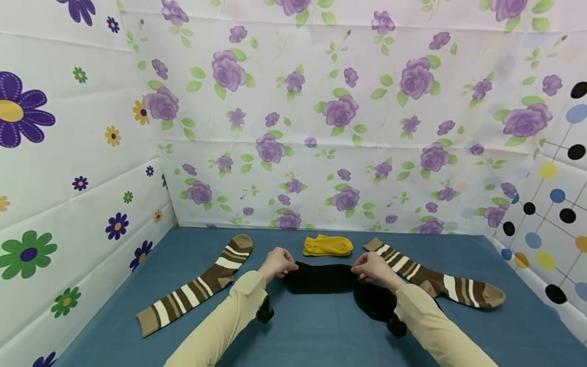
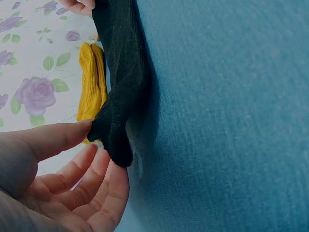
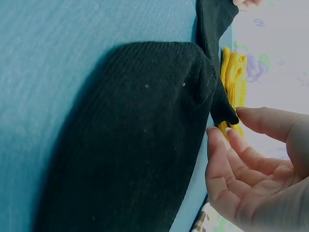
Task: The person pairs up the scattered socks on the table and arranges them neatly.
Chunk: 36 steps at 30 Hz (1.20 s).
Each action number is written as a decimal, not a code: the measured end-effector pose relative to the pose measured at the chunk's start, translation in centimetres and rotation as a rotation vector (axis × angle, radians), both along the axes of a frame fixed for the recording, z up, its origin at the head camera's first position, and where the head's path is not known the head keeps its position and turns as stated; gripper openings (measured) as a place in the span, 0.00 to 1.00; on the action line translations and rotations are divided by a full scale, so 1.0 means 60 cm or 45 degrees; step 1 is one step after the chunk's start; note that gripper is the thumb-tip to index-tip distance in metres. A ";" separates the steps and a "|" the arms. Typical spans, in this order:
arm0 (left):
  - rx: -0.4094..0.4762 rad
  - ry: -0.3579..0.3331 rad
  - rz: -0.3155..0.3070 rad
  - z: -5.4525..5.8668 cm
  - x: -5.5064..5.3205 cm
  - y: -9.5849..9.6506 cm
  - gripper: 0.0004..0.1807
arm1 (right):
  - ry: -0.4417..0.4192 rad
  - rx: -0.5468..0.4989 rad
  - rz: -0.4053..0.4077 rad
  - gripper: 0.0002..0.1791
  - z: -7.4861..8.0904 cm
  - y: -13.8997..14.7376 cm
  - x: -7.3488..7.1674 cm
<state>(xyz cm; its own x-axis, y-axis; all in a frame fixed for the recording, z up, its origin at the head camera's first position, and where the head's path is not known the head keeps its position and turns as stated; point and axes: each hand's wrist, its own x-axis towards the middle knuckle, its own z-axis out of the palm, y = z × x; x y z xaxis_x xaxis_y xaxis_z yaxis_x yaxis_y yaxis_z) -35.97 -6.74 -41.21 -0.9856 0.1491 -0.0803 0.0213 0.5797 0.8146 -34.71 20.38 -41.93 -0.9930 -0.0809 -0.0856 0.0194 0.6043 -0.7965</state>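
A black sock (image 1: pixel 321 279) is stretched sideways, low over the blue surface between both hands. My left hand (image 1: pixel 278 263) pinches its left end at the upper edge; in the left wrist view the thumb (image 2: pixel 63 137) meets that edge, with the other fingers curled beneath. My right hand (image 1: pixel 372 267) pinches the upper edge near the right end, between thumb and fingertips in the right wrist view. More black knit (image 3: pixel 130 140) lies below the right hand, partly covered by the wrist; whether it is the same sock or a second one I cannot tell.
A folded pair of yellow socks (image 1: pixel 327 245) lies just behind the black sock. Brown striped socks lie flat on either side, one at left (image 1: pixel 197 285) and one at right (image 1: pixel 440 280), on the blue cloth (image 1: pixel 312 336). Flowered sheets (image 1: pixel 293 122) stand behind.
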 end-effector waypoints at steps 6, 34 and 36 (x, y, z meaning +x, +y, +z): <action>0.023 0.016 -0.004 0.002 -0.001 -0.002 0.04 | 0.040 0.036 0.007 0.04 0.004 0.009 0.001; -0.108 0.109 -0.224 0.017 0.027 0.047 0.05 | 0.017 0.059 0.053 0.06 0.014 0.083 0.015; -0.105 0.104 -0.241 0.018 0.029 0.052 0.05 | 0.020 0.057 0.047 0.06 0.012 0.088 0.015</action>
<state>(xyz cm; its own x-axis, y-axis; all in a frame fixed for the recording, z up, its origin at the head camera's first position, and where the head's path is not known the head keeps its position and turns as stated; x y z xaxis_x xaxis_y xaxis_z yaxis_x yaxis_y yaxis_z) -34.25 -3.62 -40.11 -0.9444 0.3282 -0.0211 0.1998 0.6235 0.7559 -33.78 25.68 -41.21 -0.9906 -0.1142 -0.0748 -0.0157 0.6392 -0.7689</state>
